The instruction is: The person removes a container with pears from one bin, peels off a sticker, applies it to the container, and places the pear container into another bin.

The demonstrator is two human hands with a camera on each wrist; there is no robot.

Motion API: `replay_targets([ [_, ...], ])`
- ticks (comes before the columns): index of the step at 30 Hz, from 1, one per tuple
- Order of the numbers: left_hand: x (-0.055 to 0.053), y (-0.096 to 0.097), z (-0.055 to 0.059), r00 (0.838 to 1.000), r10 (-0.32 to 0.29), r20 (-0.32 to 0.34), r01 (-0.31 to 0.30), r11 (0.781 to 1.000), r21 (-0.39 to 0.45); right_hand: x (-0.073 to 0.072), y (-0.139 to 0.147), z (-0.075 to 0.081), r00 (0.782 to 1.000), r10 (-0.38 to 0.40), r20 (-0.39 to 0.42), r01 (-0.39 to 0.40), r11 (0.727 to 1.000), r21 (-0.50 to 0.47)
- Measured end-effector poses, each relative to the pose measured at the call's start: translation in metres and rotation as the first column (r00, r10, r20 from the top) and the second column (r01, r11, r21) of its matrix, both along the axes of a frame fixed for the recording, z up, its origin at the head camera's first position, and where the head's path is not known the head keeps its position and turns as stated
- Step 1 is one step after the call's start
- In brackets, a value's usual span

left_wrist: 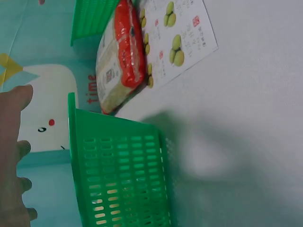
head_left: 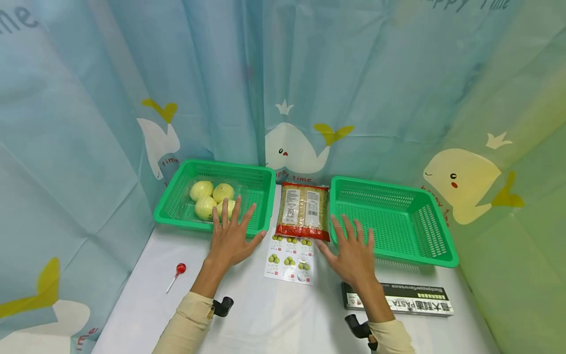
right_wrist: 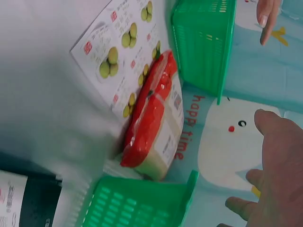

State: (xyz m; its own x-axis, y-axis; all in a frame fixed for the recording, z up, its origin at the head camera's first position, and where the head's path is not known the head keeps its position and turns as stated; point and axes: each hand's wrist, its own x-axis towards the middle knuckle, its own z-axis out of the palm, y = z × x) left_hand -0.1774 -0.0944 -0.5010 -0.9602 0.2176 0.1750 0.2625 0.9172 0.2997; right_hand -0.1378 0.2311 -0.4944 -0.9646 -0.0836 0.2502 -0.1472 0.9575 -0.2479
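Observation:
My left hand, fingers spread, hovers over the front rim of the left green basket. Inside that basket sits a clear plastic tray of several round, pale yellow-green fruits or vegetables; the fingers partly cover one. Spread in the same way, my right hand is over the front left corner of the right green basket, which has a bare bottom. Between the baskets lies a plump bag of yellowish food with red ends and white labels. Neither hand holds anything.
A sheet of fruit stickers lies on the white table, partly under the bag. At the left is a red lollipop. A black and white pasta box lies at the right, partly behind the right forearm. A blue curtain hangs behind.

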Motion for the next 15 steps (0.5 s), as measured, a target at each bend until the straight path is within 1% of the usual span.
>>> replay_targets([
  [3,0.001,-0.001,0.0,1.0,0.004,0.0,-0.004,1.0,0.008,-0.003,-0.007,-0.001,1.0,0.01,0.017,-0.01,1.0,0.002],
  [5,0.001,-0.002,-0.001,1.0,0.006,0.004,-0.006,1.0,0.014,-0.005,-0.011,-0.004,1.0,0.023,0.013,-0.023,1.0,0.006],
  [11,0.001,-0.003,-0.003,1.0,0.006,0.02,-0.006,1.0,0.024,-0.007,-0.029,-0.01,0.996,0.079,-0.045,-0.079,0.997,0.008],
  [15,0.002,-0.004,-0.003,1.0,0.005,0.02,-0.005,1.0,0.021,-0.009,-0.043,-0.011,0.992,0.108,-0.066,-0.11,0.994,-0.029],
])
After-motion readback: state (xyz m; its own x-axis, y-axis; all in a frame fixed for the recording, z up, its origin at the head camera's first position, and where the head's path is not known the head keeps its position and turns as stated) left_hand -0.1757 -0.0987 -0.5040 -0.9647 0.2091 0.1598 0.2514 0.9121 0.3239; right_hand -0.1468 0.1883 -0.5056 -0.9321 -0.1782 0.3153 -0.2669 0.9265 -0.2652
